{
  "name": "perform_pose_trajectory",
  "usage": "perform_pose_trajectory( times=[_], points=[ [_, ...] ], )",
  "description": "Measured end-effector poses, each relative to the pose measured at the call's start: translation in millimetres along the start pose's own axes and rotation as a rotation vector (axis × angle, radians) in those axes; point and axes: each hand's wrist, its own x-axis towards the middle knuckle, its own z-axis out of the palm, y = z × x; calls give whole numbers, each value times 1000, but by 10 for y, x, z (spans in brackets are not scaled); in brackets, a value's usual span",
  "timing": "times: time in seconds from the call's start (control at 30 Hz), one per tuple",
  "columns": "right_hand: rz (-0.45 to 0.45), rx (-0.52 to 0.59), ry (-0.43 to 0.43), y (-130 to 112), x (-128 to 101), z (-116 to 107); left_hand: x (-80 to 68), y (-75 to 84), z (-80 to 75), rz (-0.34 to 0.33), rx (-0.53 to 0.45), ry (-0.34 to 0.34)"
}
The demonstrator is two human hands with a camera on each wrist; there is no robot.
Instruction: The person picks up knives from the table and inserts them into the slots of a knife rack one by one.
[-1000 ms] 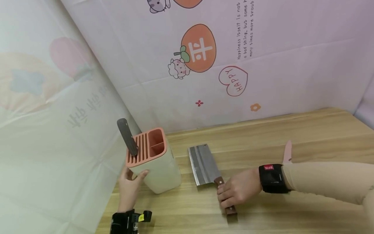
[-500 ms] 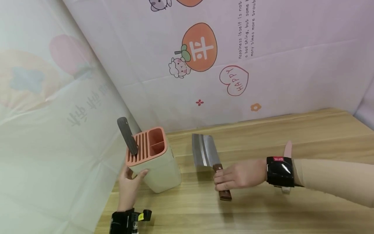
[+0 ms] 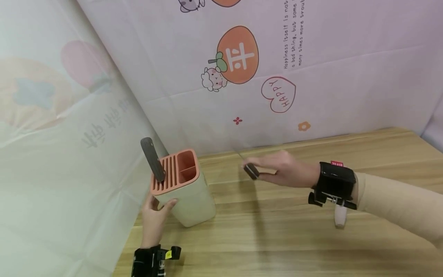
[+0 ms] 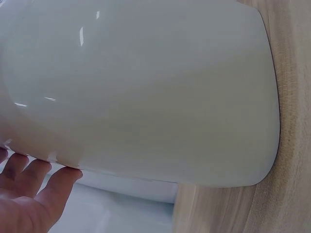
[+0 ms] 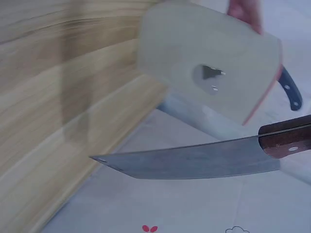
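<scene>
My right hand (image 3: 287, 169) grips a cleaver by its brown wooden handle (image 3: 251, 171), held up off the table. In the head view the handle's end faces me, and the blade shows only as a thin line. The right wrist view shows the blade (image 5: 194, 161) side-on. To the left stands a cream knife block (image 3: 194, 207) with a coral slotted top. My left hand (image 3: 154, 221) holds its near left corner, thumb on the front and fingers round the side. A black-handled knife (image 3: 152, 159) sits in a left slot.
A light-handled knife (image 3: 340, 216) lies on the wooden table (image 3: 294, 246), partly hidden under my right wrist. A printed white cloth (image 3: 328, 92) hangs behind the table, and another (image 3: 52, 173) hangs at the left, close to the block.
My right hand has lifted the cleaver off the table and moved it away from me. The cleaver has turned from flat to blade edge-on. My left hand stays on the knife block.
</scene>
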Motion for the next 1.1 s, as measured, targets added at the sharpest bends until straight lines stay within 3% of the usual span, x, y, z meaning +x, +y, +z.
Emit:
perform_pose_trajectory(
  times=[0.1,0.33,0.47,0.77,1.1],
  points=[
    [68,31,111,24,97,-9,7,-6,-1,-6,5,2],
    [455,374,229,-22,385,-89,26,-11,-9,1,-4,1],
    [572,458,297,-13,555,-151,22,-22,-12,2,-7,1],
    [506,513,473,-21,960,-323,53,-42,11,30,4,10],
    [344,416,614,-121,1327,-351,58,-64,57,8,-11,7]
  ],
)
